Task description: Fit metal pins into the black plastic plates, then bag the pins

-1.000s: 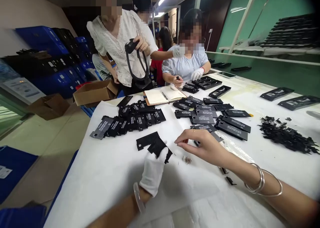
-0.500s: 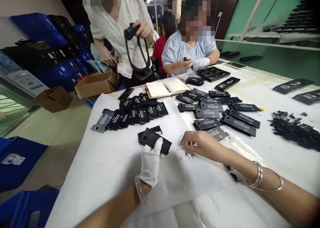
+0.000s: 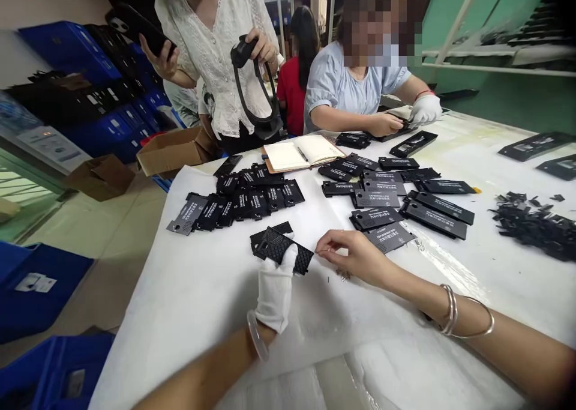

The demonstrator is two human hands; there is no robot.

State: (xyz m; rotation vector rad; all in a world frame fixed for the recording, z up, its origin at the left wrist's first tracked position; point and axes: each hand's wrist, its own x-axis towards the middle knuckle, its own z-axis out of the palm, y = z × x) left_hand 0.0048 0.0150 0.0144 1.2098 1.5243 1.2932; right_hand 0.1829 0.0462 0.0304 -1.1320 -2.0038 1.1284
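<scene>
My left hand (image 3: 275, 290), in a white glove, grips a black plastic cover (image 3: 290, 255) with a textured face up, thumb across its lower edge. Another black cover (image 3: 282, 227) lies partly hidden beneath it. My bare right hand (image 3: 355, 255) has thumb and forefinger pinched close to the cover's right end; whatever is between the tips is too small to make out. Under this hand lies a small heap of metal pins (image 3: 344, 275), partly hidden. More pins (image 3: 420, 245) lie beside the printed black covers (image 3: 387, 237) to the right.
Overlapping printed covers (image 3: 243, 205) lie at left. Behind them is an open notebook (image 3: 288, 155) with a pen (image 3: 303, 154). Small black parts (image 3: 535, 227) are heaped at right. Across the table one person (image 3: 360, 98) handles parts; another (image 3: 225, 62) stands holding a phone and a black strap device.
My right hand has moved left from above the pins to the cover's end, its fingertips now pinched. The standing person has raised a phone. The seated person's hands have shifted right.
</scene>
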